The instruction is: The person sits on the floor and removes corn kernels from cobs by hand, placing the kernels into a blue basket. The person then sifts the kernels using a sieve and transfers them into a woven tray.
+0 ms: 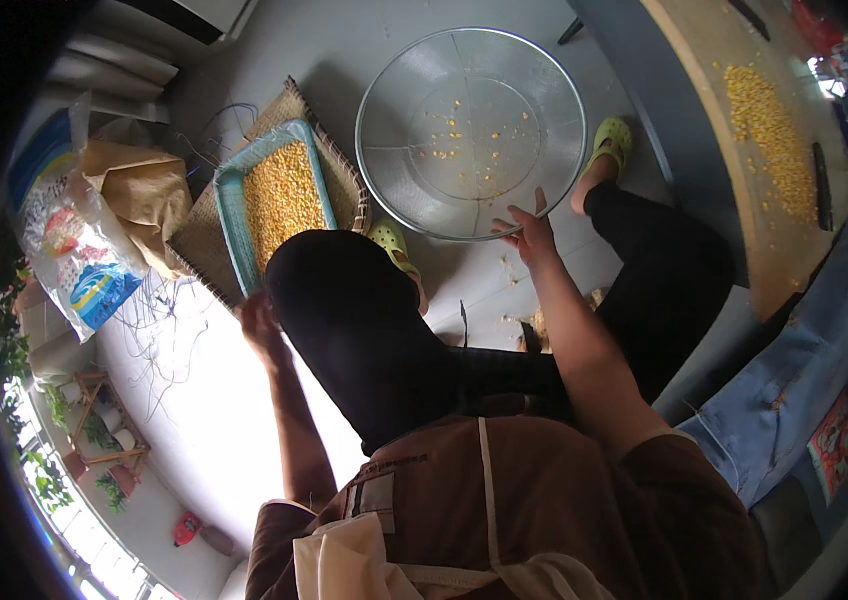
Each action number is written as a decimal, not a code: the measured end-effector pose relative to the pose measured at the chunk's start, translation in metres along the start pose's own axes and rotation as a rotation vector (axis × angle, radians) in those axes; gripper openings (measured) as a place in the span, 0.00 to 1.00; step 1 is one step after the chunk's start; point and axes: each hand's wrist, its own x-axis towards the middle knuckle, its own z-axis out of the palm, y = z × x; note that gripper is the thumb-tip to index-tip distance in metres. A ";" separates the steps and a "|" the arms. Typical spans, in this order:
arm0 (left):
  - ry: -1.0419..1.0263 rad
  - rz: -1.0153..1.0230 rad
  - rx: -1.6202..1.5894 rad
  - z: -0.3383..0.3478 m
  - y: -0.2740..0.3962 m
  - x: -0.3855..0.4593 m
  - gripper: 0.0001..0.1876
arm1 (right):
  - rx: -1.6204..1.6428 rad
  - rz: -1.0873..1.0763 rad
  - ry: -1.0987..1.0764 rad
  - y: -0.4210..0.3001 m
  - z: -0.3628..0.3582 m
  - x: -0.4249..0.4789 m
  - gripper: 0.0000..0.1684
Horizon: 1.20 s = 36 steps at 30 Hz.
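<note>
A large round wire-mesh sieve (469, 135) lies in front of me at the top centre, with scattered yellow corn kernels (446, 142) on its mesh. My right hand (530, 231) grips its near rim at the lower right, some fingers under the edge. My left hand (262, 319) is beside my knee, near the close corner of a blue-green plastic basket (229, 225); the knee partly hides it, and whether it touches the basket or holds anything cannot be told. Corn kernels (285, 195) fill the basket, which stands on a woven tray (341, 172).
A printed plastic sack (63, 232) and brown paper (138, 187) lie at the left, beside loose wires (161, 330). Corn kernels (769, 142) are spread on a wooden tabletop (701, 82) at the right. Plant pots (122, 480) stand at the lower left.
</note>
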 end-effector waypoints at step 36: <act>-0.455 0.135 -0.549 0.200 0.216 0.035 0.05 | -0.073 -0.096 -0.168 -0.047 0.080 -0.131 0.23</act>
